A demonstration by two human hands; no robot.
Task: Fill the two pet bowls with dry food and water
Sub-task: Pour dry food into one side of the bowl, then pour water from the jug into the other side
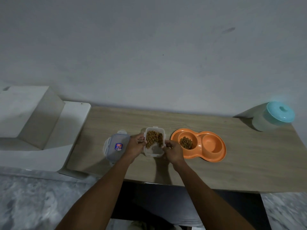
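Your left hand [135, 144] and right hand [172, 151] grasp the clear rectangular plastic kibble tub [154, 151]; its clear lid [114, 145] lies toward the wooden table's [249, 155] left edge, nearest your left hand.

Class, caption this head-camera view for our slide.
Left hand and right hand hold kibble container beside part-filled orange double bowl.

Head cam looks fwd/down, close over table [249, 155].

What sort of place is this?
Probably a home, a pet-feeding corner: wooden table against a plain wall, orange double pet bowl with kibble in one side, open clear food container.
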